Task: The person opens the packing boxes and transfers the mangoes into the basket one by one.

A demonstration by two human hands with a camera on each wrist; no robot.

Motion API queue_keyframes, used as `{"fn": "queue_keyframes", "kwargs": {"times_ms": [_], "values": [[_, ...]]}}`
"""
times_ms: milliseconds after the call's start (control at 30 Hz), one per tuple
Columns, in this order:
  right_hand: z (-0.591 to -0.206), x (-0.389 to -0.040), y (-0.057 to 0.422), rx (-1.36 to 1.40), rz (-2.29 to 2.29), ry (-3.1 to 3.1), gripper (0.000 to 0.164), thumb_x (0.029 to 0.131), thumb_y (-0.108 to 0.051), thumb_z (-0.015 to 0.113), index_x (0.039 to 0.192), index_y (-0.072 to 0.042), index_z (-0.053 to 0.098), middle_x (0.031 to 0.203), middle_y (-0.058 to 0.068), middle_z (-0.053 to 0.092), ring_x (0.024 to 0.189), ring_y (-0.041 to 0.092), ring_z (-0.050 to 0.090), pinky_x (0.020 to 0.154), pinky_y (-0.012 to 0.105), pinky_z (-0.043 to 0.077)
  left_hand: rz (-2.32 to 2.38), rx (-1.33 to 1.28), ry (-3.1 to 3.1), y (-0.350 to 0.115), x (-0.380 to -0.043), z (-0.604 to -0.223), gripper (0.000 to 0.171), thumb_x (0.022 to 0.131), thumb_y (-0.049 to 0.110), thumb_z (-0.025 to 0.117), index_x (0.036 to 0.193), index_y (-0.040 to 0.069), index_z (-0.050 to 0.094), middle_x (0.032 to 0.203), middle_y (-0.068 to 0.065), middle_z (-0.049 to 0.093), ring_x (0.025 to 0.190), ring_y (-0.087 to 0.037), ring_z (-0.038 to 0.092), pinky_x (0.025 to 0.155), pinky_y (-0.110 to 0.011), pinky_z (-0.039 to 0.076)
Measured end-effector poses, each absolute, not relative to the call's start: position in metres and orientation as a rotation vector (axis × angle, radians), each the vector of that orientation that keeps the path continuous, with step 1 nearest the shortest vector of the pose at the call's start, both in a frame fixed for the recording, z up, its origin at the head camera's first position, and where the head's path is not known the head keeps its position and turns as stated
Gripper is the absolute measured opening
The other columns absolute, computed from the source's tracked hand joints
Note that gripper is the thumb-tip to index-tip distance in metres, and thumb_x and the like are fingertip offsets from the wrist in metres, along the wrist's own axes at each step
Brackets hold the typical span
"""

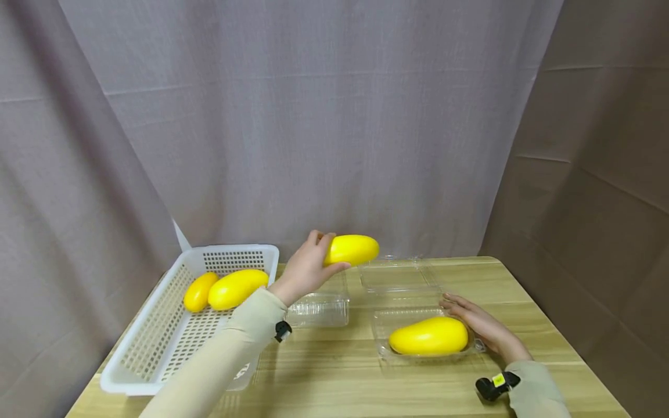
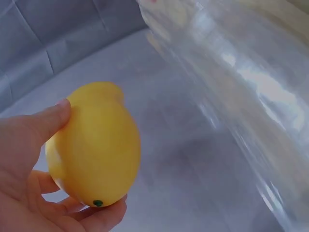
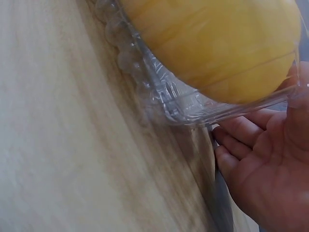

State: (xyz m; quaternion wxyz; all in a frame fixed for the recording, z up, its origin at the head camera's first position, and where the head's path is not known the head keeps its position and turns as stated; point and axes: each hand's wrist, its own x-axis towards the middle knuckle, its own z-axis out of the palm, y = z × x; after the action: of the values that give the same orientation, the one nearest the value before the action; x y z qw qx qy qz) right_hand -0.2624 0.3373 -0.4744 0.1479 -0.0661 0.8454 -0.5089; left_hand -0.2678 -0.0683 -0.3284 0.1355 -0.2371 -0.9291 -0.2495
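Observation:
My left hand grips a yellow mango above the table, thumb on one side and fingers on the other. In the left wrist view, a small green stem mark shows on that mango. My right hand is at the right side of an open clear plastic box, its fingers extended along the edge. A larger-looking yellow mango lies in this box. In the right wrist view, my right hand appears against the box corner; whether the thumb presses the wall cannot be told.
A white perforated basket on the left holds two more mangoes, one more orange. A second clear box stands in the middle, partly behind my left arm. The first box's lid lies back towards the grey curtain.

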Motion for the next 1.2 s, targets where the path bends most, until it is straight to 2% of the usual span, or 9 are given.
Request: {"fn": "queue_keyframes", "kwargs": {"times_ms": [333, 533, 767, 933, 1067, 1200], "values": [[-0.471, -0.262, 0.338, -0.194, -1.458, 2.439, 0.065, 0.108, -0.031, 0.045, 0.157, 0.005, 0.022, 0.163, 0.027, 0.014, 0.148, 0.051, 0.009, 0.113, 0.069, 0.017, -0.806, -0.544, -2.716, -0.132, -0.266, -0.321, 0.075, 0.090, 0.045, 0.074, 0.146, 0.002, 0.047, 0.123, -0.016, 0.050, 0.087, -0.026, 0.057, 0.074, -0.039, 0.049], [-0.470, -0.264, 0.337, -0.229, -1.441, 2.465, 0.062, 0.108, -0.028, 0.044, 0.156, 0.006, 0.024, 0.162, 0.029, 0.017, 0.146, 0.052, 0.015, 0.112, 0.069, 0.020, -0.795, -0.480, -2.735, -0.166, -0.258, -0.324, 0.076, 0.092, 0.047, 0.072, 0.147, 0.003, 0.045, 0.125, -0.016, 0.049, 0.085, -0.026, 0.057, 0.071, -0.037, 0.047], [-0.472, -0.263, 0.333, -0.229, -1.476, 2.435, 0.069, 0.108, -0.024, 0.043, 0.160, 0.000, 0.005, 0.158, 0.032, 0.026, 0.141, 0.052, 0.029, 0.112, 0.069, 0.023, -0.746, -0.440, -2.770, -0.213, -0.242, -0.327, 0.076, 0.093, 0.046, 0.070, 0.146, -0.001, 0.045, 0.128, -0.021, 0.050, 0.094, -0.031, 0.057, 0.079, -0.044, 0.048], [-0.472, -0.264, 0.334, -0.248, -1.473, 2.444, 0.069, 0.108, -0.026, 0.043, 0.160, -0.001, 0.006, 0.157, 0.031, 0.028, 0.141, 0.052, 0.029, 0.112, 0.071, 0.020, -0.734, -0.397, -2.794, -0.244, -0.230, -0.328, 0.074, 0.093, 0.045, 0.071, 0.144, -0.003, 0.047, 0.131, -0.024, 0.049, 0.096, -0.033, 0.057, 0.079, -0.045, 0.049], [-0.474, -0.265, 0.335, -0.245, -1.473, 2.440, 0.068, 0.108, -0.026, 0.043, 0.160, 0.000, 0.009, 0.159, 0.030, 0.024, 0.145, 0.052, 0.019, 0.112, 0.071, 0.015, -0.733, -0.347, -2.819, -0.265, -0.221, -0.334, 0.075, 0.093, 0.044, 0.072, 0.141, -0.007, 0.047, 0.127, -0.027, 0.048, 0.088, -0.030, 0.055, 0.069, -0.037, 0.048], [-0.474, -0.265, 0.334, -0.233, -1.462, 2.438, 0.063, 0.108, -0.027, 0.044, 0.157, 0.006, 0.021, 0.164, 0.026, 0.007, 0.148, 0.052, 0.003, 0.113, 0.071, 0.010, -0.670, -0.280, -2.854, -0.285, -0.210, -0.343, 0.077, 0.092, 0.049, 0.071, 0.140, -0.008, 0.049, 0.122, -0.025, 0.050, 0.083, -0.026, 0.054, 0.066, -0.034, 0.046]]}}
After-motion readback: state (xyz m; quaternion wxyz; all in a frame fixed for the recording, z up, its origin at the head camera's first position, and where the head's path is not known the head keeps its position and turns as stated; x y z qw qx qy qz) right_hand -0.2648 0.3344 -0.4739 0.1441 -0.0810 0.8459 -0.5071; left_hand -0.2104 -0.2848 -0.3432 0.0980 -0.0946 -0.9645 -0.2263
